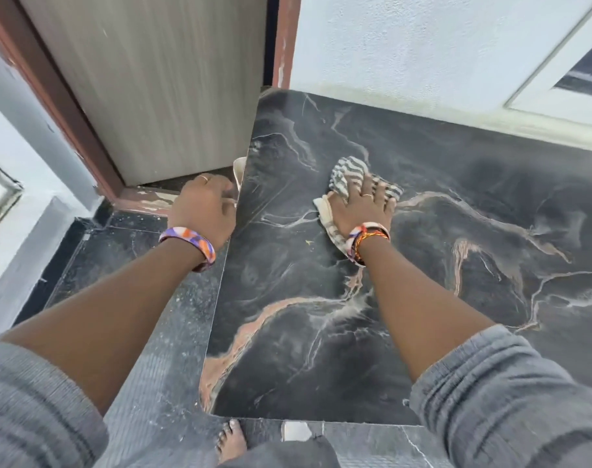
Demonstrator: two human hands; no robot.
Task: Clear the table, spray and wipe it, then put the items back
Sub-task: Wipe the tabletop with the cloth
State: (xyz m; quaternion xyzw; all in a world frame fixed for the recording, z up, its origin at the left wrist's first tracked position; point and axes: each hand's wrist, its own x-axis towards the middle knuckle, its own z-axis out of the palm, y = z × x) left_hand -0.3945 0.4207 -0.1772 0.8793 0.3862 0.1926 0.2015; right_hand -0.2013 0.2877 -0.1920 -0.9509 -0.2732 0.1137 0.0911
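Bench [423, 332]: dark marble-patterned top with pale and rust-coloured veins; square-cornered, set against a white wall [406, 45] on its far side.
Cloth [350, 177]: grey-and-white striped rag, crumpled, lying on the far-left part of the bench top; one pale end trails back under the wrist.
Right hand [360, 207]: palm down on the cloth, fingers splayed and pressing it flat to the bench; the grip is spread, not pinching. Ring on one finger.
Left hand [203, 207]: held off the bench, just beside its left edge, fingers curled down; whether the grip closes on anything cannot be told. A pale object [239, 172] shows just beyond it, too hidden to identify.
Wrists: patterned bangle [190, 241] on the left; bangle and orange thread band [369, 236] on the right.
Sleeves [511, 400]: grey knit, pushed up both forearms.
Floor [146, 298]: dark speckled tile; a bare foot [232, 444] at the bench's near edge.
Door [152, 79]: grey wood-grain panel in a reddish-brown frame, left of the bench.
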